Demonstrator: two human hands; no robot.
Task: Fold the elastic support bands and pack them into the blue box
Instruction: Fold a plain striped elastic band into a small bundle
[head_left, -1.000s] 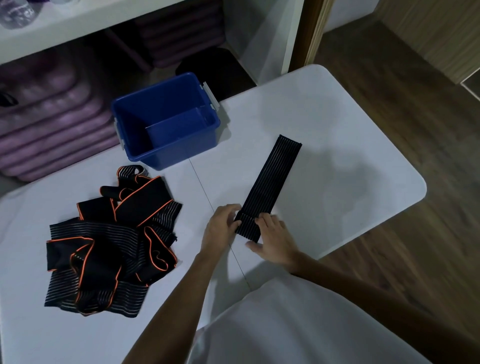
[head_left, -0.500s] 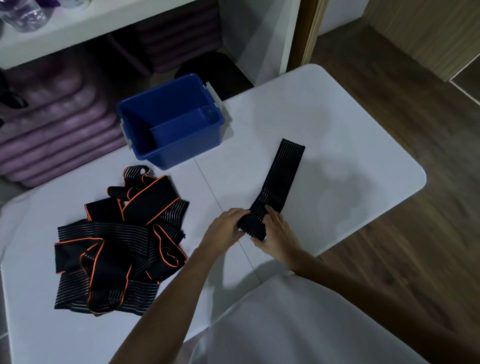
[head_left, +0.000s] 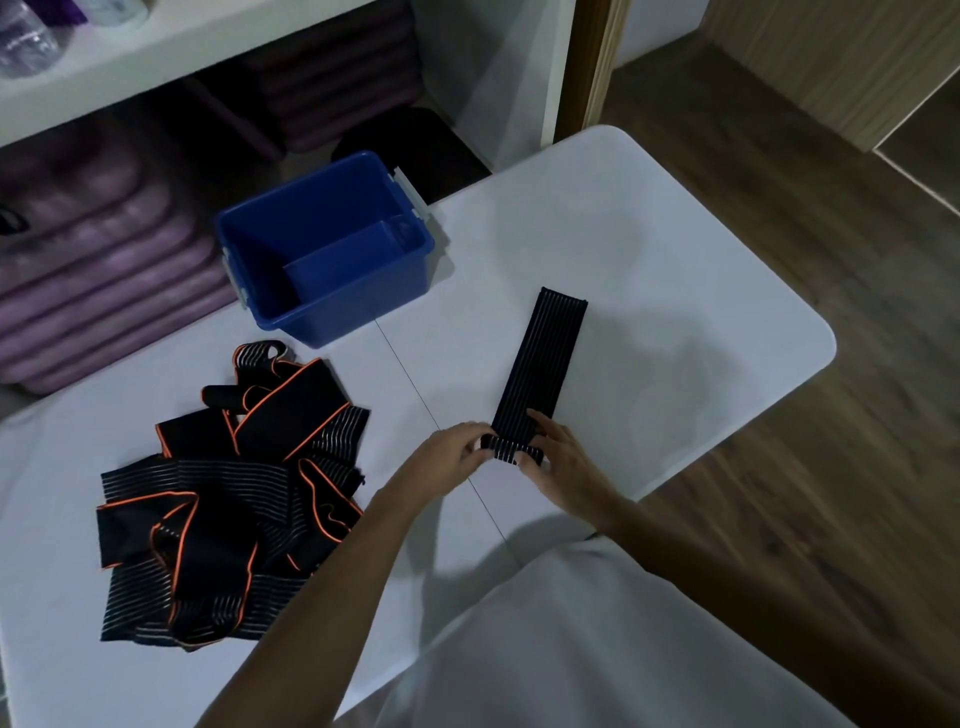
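Now | black ribbed band (head_left: 543, 358) flat, near end rolled | left hand (head_left: 451, 451), right hand (head_left: 558, 457) pinch roll

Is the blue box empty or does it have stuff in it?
Empty, as far as shows. The blue box shows only its bare blue floor and walls; no bands inside.

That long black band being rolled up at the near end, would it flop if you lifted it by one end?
Probably yes. The black band lies flat on the table and curls readily where the left hand and right hand pinch its near end, so it looks limp. Being thin fabric, it likely weighs little. The tangled pile of bands suggests they drape and snag rather than slide.
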